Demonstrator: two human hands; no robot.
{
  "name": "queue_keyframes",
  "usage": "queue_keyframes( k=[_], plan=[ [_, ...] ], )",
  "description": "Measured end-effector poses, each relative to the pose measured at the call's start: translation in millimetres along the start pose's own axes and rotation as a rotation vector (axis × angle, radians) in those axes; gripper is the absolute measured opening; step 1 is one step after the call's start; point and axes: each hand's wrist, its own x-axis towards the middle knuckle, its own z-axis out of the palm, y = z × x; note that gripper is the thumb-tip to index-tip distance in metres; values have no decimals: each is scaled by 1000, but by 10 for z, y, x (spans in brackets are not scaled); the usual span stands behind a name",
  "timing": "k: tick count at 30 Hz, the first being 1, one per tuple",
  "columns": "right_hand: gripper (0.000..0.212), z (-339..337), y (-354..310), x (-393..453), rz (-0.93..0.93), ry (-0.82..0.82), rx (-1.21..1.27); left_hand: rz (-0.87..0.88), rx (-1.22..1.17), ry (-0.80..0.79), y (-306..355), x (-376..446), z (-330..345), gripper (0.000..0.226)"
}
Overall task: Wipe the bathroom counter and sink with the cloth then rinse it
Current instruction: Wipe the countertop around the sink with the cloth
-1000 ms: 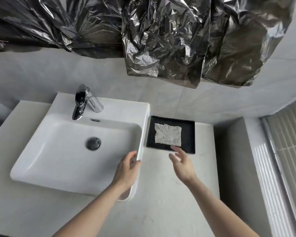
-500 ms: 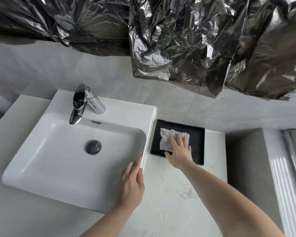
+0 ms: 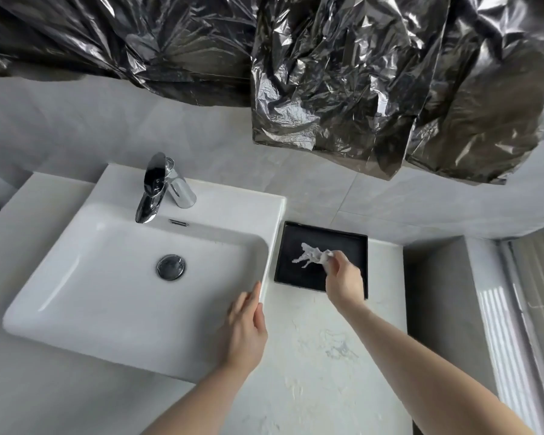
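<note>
Cloth (image 3: 311,257): white, bunched, pinched at its right end by the right hand (image 3: 343,277), trailing leftward over the black tray (image 3: 288,271); long axis roughly left-right. Right hand nearer; desk (image 3: 321,356) surface lies directly toward the person, sink (image 3: 107,309) to the left. Left hand (image 3: 245,328): fingers straight, resting on the sink's right rim, holding nothing. Change: half a second ago the cloth lay flat under a spread palm; now gathered and lifting.

You've got crinkly black plastic sheeting (image 3: 327,89) hanging overhead, plus a black tray (image 3: 296,271) just right of the basin.
</note>
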Motion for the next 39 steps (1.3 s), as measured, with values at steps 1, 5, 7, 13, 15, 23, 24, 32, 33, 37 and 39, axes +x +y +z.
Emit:
queue_keyframes(
  k=[1, 5, 7, 13, 15, 23, 24, 32, 33, 37, 39],
  plan=[
    [22, -55, -4, -143, -6, 17, 67, 0, -11, 3, -9, 4, 13, 45],
    [27, -300, 53, -841, -9, 74, 221, -3, -52, -48, -50, 5, 43, 47],
    [25, -398, 151, -1165, 21, 98, 237, -18, -37, -126, -21, 12, -57, 45],
    [22, -563, 674, -1690, 184, 149, 98, 90, 61, -306, -175, -322, -652, 35],
    [35, -560, 668, -1713, 203, 168, 90, 181, 29, -305, -269, -675, -911, 26],
    [36, 114, 726, -1780, 18, -104, -159, 87, 141, -451, -1146, -1648, -1287, 32],
    [37, 200, 775, -1815, 4, -151, -242, 49, 164, -463, -1262, -1671, -1287, 35],
    [71, 359, 945, -1940, 14, -168, -373, -76, 269, -604, -1563, -1698, -1202, 38],
    [73, 357, 952, -1903, 27, -156, -367, -77, 257, -618, -1539, -1695, -1176, 39],
    [76, 472, 905, -1730, 159, -120, -261, -246, 274, -606, -1502, -1654, -1059, 66],
    [78, 597, 854, -1672, 205, -123, -297, -400, 331, -595, -1542, -1620, -1034, 86]
  ],
)
